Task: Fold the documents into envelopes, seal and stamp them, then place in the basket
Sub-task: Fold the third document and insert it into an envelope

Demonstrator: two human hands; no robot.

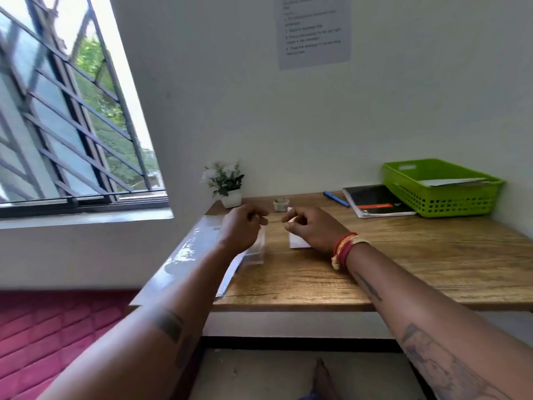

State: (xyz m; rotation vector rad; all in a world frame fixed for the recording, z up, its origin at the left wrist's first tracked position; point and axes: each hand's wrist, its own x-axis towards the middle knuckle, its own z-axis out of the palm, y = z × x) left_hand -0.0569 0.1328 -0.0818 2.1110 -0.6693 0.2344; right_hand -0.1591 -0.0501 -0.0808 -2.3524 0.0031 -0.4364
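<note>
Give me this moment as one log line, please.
left hand: curled above plastic sleeve | right hand: on white envelope | basket: paper inside | table: pen, notebook

Wood-grain table (403, 255), green plastic basket (441, 194)

Head camera looks forward and down, close over the desk (403, 255).

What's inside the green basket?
A flat white paper, likely an envelope, lies inside the green basket, its edge showing above the rim. The basket's near wall hides the bottom, so anything underneath can't be seen.
</note>
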